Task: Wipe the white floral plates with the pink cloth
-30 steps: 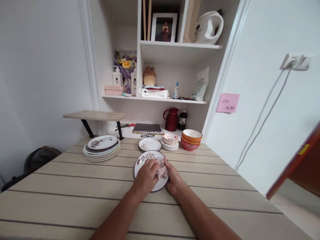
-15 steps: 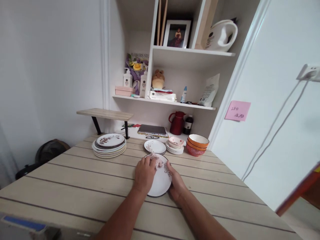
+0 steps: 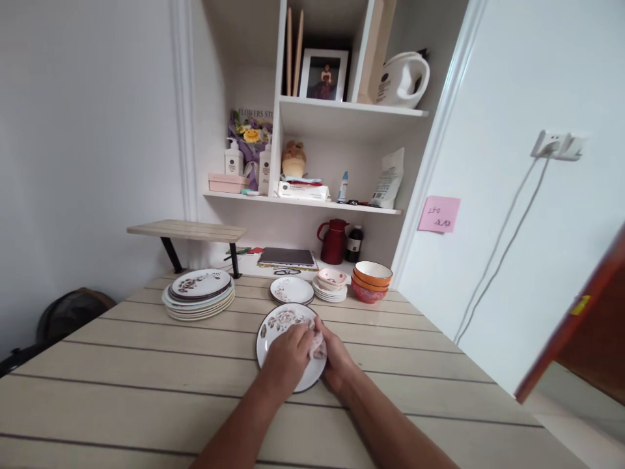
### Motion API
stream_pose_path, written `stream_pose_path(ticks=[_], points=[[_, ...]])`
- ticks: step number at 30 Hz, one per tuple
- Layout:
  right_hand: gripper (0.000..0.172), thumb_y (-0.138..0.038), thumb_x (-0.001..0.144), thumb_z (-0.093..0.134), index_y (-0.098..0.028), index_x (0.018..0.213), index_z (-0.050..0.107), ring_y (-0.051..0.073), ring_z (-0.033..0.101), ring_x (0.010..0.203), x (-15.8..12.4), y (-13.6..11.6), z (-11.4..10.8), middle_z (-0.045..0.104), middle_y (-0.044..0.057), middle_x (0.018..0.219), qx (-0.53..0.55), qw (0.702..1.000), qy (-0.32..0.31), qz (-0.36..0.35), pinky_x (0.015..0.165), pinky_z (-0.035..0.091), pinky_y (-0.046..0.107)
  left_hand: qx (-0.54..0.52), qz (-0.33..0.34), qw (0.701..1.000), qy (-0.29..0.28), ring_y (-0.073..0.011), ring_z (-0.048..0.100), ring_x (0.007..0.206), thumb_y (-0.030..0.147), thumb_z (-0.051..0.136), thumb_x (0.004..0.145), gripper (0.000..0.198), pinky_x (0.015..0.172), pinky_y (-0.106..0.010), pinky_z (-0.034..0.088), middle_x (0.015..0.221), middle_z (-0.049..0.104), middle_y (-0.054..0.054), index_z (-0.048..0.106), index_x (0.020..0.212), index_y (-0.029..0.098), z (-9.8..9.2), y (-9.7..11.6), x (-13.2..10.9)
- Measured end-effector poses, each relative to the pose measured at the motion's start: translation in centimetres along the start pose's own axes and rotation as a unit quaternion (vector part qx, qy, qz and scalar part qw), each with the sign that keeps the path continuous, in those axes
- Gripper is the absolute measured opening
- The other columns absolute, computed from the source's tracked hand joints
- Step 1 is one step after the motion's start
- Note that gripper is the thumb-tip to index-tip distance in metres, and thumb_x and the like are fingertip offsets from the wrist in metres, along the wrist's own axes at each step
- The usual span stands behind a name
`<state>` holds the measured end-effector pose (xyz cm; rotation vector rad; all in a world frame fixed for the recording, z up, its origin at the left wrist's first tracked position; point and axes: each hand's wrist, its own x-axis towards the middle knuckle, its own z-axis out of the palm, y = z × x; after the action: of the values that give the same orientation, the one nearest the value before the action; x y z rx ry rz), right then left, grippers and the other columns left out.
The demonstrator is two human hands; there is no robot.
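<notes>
Flowered plate (image 3: 277,326), cloth (image 3: 318,345) moved from far edge to right

The person's left hand (image 3: 289,360) and right hand (image 3: 338,362) are bare — and so are both wrists. The left forearm (image 3: 237,426) and right forearm (image 3: 390,417), uncovered as far as the lower edge of the view, are smooth in outline and widen away from the wrists. The left hand's fingers (image 3: 299,334) look slim, with rounded knuckles — the nails are too small to make out.
</notes>
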<state>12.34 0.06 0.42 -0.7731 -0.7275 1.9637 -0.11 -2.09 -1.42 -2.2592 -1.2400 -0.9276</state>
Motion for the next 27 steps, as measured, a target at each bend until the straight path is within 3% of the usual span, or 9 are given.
stream_pose_path(ticks=[5,10,12,15,19,24,27], points=[[0.044,-0.051,0.08,0.062,-0.012,0.097,0.068,0.022,0.07,0.078,-0.2,0.6,0.6,0.076,0.01,0.085,-0.017,1.0,0.001,-0.016,0.082,0.051,0.035,0.112,-0.054,0.988,0.088,-0.0228,0.059,0.094,0.014,0.051,0.088,0.029,0.084,-0.037,0.047,0.103,0.065,-0.009,0.059,0.116,0.016,-0.5,-0.9,0.2],[0.048,-0.052,0.081,0.059,-0.012,0.105,0.067,0.025,0.07,0.087,0.4,0.3,0.4,0.075,0.013,0.094,0.017,0.999,0.014,-0.034,0.088,0.05,0.037,0.16,-0.175,0.97,0.049,-0.0242,0.057,0.096,0.019,0.058,0.086,0.026,0.089,-0.043,0.042,0.099,0.065,-0.008,0.063,0.111,0.018,-1.7,-1.4,0.6],[0.047,-0.052,0.083,0.056,-0.013,0.107,0.066,0.025,0.07,0.09,0.6,0.0,0.0,0.075,0.012,0.094,0.051,0.997,0.027,-0.044,0.089,0.049,0.038,0.164,-0.189,0.968,0.022,-0.0245,0.057,0.094,0.019,0.059,0.084,0.024,0.086,-0.043,0.043,0.096,0.064,-0.007,0.064,0.107,0.018,-1.8,-1.3,0.6],[0.047,-0.053,0.085,0.052,-0.014,0.108,0.065,0.025,0.069,0.091,1.0,-0.4,-0.4,0.076,0.011,0.091,0.09,0.994,0.034,-0.054,0.088,0.05,0.04,0.144,-0.154,0.977,-0.016,-0.0229,0.056,0.092,0.013,0.06,0.08,0.026,0.081,-0.038,0.045,0.097,0.061,-0.006,0.064,0.106,0.018,-1.5,-0.9,0.6],[0.049,-0.054,0.085,0.05,-0.012,0.105,0.066,0.025,0.069,0.09,1.1,-0.7,-0.5,0.075,0.013,0.091,0.104,0.993,0.015,-0.061,0.087,0.05,0.04,0.094,-0.083,0.992,-0.024,-0.0208,0.056,0.092,0.006,0.055,0.077,0.035,0.08,-0.033,0.046,0.099,0.06,-0.004,0.062,0.11,0.019,-0.7,-0.2,0.5],[0.046,-0.051,0.085,0.054,-0.01,0.101,0.067,0.022,0.07,0.084,0.9,-0.3,-0.1,0.075,0.012,0.089,0.055,0.997,-0.007,-0.052,0.086,0.05,0.035,0.07,-0.036,0.997,0.004,-0.0211,0.057,0.093,0.005,0.053,0.078,0.041,0.082,-0.034,0.047,0.103,0.062,-0.006,0.059,0.117,0.018,-0.4,-0.1,0.5],[0.045,-0.051,0.081,0.06,-0.01,0.097,0.068,0.022,0.069,0.08,0.5,0.1,0.2,0.075,0.01,0.085,-0.007,0.999,-0.015,-0.042,0.084,0.05,0.034,0.083,-0.046,0.995,0.04,-0.0224,0.057,0.097,0.012,0.055,0.082,0.039,0.089,-0.038,0.043,0.105,0.063,-0.008,0.059,0.12,0.019,-1.1,-0.3,0.7]])
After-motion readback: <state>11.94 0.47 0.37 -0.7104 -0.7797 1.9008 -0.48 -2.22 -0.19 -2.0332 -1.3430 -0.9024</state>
